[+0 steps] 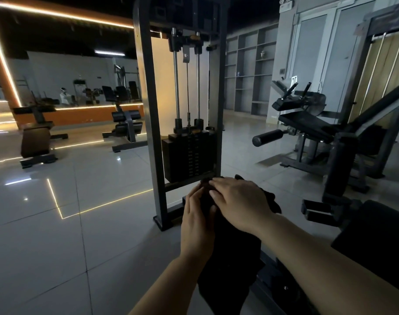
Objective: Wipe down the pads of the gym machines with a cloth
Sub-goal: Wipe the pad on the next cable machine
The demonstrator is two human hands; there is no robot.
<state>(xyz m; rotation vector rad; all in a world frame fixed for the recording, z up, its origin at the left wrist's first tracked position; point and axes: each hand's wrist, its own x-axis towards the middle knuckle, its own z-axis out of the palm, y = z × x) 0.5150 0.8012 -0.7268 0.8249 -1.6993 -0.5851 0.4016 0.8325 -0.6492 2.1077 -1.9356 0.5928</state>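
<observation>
A black cloth [228, 258] is draped over a narrow dark part of the machine right in front of me and hangs down towards the floor. What it covers is hidden. My right hand [239, 203] lies flat on top of the cloth with straight fingers pointing left. Against the cloth's left side my left hand [197, 221] presses with its fingers stretched upward and its thumb on the fabric. A black seat pad [375, 235] sits to my right.
Straight ahead stands a grey frame [148, 110] with a weight stack [189, 158]. A leg machine [307, 123] with a foam roller [267, 137] is at the right. Benches [37, 137] stand far left on the glossy tiled floor [57, 223].
</observation>
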